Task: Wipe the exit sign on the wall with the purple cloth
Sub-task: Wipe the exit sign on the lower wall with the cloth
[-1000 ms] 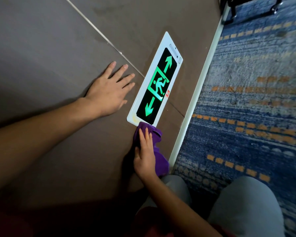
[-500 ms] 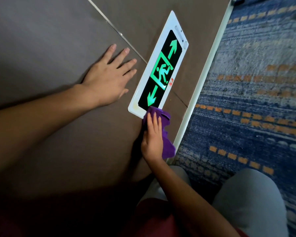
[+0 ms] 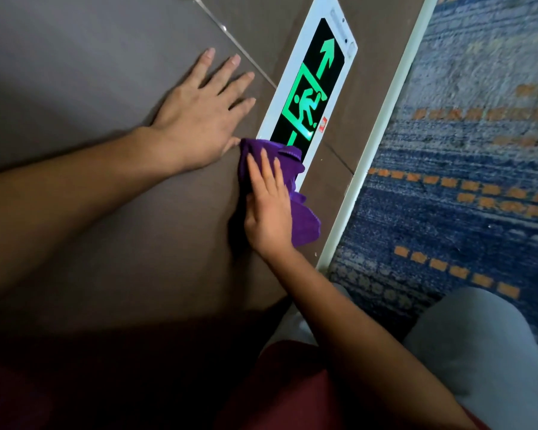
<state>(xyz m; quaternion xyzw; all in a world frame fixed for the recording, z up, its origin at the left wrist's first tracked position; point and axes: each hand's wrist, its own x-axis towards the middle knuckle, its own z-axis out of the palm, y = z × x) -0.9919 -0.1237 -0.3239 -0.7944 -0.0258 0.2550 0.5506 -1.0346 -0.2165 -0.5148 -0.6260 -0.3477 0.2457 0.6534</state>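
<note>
Wall (image 3: 106, 88) — brown panels, bearing the left hand (image 3: 199, 116) laid flat with fingers spread, holding nothing; carpet (image 3: 463, 150), blue and orange, right of both hands. Exit sign (image 3: 311, 88) — long axis running straight ahead of the right hand (image 3: 269, 209), just beside the left fingertips, its near end covered. Purple cloth (image 3: 305, 221) pressed under the right hand's straight fingers, the nearer hand; nothing blocks the sign's far length.

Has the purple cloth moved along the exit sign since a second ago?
Yes. The purple cloth has slid up the exit sign, from its lower edge to covering the lower arrow.
</note>
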